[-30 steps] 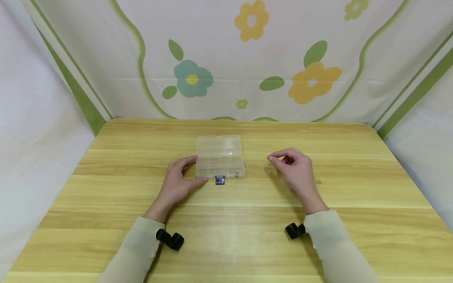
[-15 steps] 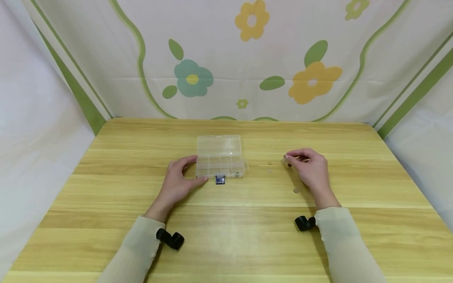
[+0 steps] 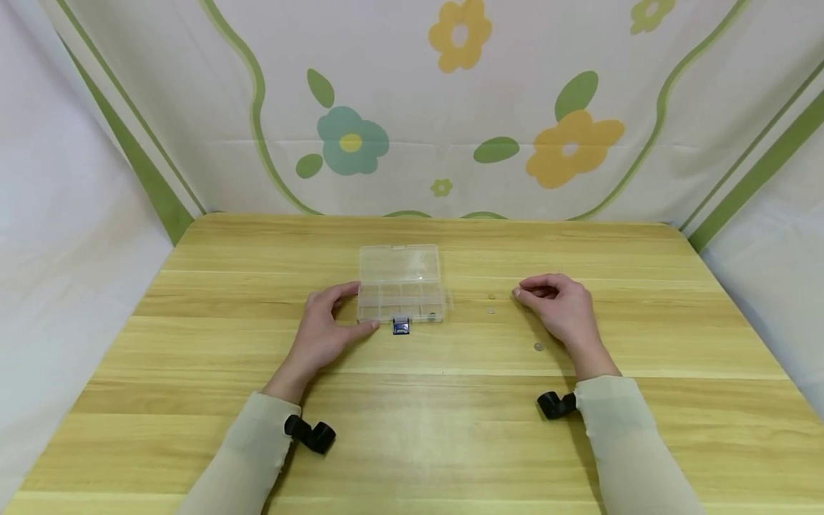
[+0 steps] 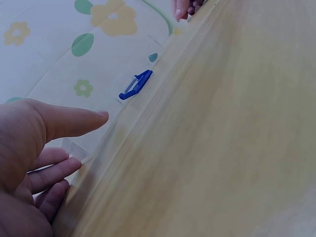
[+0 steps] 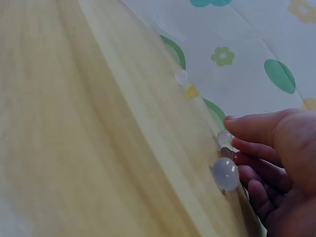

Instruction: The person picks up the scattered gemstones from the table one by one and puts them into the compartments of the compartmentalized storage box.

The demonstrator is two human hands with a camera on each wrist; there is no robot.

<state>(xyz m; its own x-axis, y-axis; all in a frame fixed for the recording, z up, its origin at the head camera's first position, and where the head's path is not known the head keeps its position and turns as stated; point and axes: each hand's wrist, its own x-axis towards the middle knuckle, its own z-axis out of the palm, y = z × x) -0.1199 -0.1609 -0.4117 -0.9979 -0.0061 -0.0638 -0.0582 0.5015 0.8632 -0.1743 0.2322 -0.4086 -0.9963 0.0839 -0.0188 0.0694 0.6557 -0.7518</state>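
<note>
A clear plastic compartment box [image 3: 380, 312] with a blue latch [image 3: 401, 326] lies with its lid [image 3: 399, 263] raised. My left hand [image 3: 322, 329] holds its left end, thumb at the front edge and fingers at the side. One small dark teal stone [image 4: 153, 57] shows in the front right compartment. To the right, my right hand [image 3: 560, 307] is low over the table, its thumb and index fingertips pinching a small clear stone [image 5: 224, 137]. Just below those fingertips, a brown stone [image 5: 226, 152] and a larger whitish stone [image 5: 226, 174] appear in the right wrist view.
Between box and right hand lie a yellow stone [image 3: 492, 296] and a clear one [image 3: 491, 310]. A greyish stone [image 3: 538, 347] sits nearer the front. The wooden table [image 3: 412, 429] meets a flower-printed cloth [image 3: 412, 93] at the back.
My right hand has moved right, past the yellow and clear stones, then settled lower with its fingertips at another clear stone. My left hand and the box have stayed in place.
</note>
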